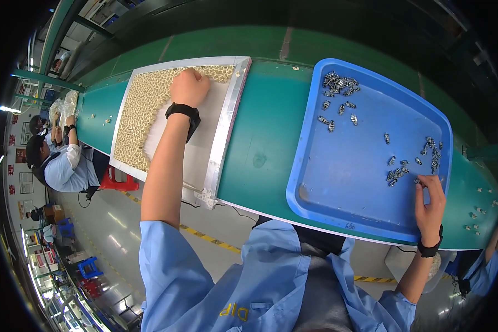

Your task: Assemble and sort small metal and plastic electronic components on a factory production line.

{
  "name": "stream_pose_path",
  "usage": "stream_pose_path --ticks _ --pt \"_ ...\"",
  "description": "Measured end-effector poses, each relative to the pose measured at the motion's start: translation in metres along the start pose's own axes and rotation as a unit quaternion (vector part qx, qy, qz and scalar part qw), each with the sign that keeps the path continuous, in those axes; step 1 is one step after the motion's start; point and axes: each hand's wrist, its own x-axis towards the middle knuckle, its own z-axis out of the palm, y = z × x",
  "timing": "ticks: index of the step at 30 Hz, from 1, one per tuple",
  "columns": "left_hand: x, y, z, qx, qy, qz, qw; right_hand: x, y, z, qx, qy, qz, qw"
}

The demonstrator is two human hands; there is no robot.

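At the far side of a shallow metal-edged tray, my left hand is closed in a loose fist. Its fingertips are hidden, so what they hold, if anything, does not show. Under and around it, rows of small cream-coloured parts cover the tray's left and far portions; the pale bottom shows beside them. Down at the near right corner of a blue plastic tray, my right hand pinches thumb and finger at a small metallic part. Near it lie loose clusters of similar silvery parts.
Both trays rest on a green conveyor belt. More silvery parts are heaped in the blue tray's far left corner. Small pieces lie on the belt at right. A co-worker sits at far left by a red stool.
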Motion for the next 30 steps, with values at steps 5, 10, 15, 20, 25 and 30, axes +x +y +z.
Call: stream_pose_path --ticks 5,10,15,20,25,30 --pt "0.002 0.001 0.001 -0.001 0.005 -0.004 1.0 0.0 0.001 -0.001 -0.014 -0.011 -0.007 1.0" --pt "-0.001 -0.007 -0.005 0.01 0.003 0.01 1.0 0.001 0.0 -0.001 -0.02 -0.013 -0.017 1.0" --pt "-0.042 0.012 -0.03 -0.089 0.081 0.11 0.987 -0.005 -0.014 -0.007 0.023 0.021 0.03 0.999" --pt "-0.139 0.078 -0.071 -0.241 0.077 0.163 0.954 -0.002 -0.054 -0.007 0.14 0.05 0.007 0.989" --pt "-0.216 0.139 -0.086 -0.329 0.069 0.27 0.902 0.003 -0.111 0.014 0.355 0.047 -0.083 0.93" --pt "-0.253 0.174 -0.087 -0.392 0.05 0.345 0.851 0.006 -0.152 0.037 0.536 0.062 -0.061 0.84"
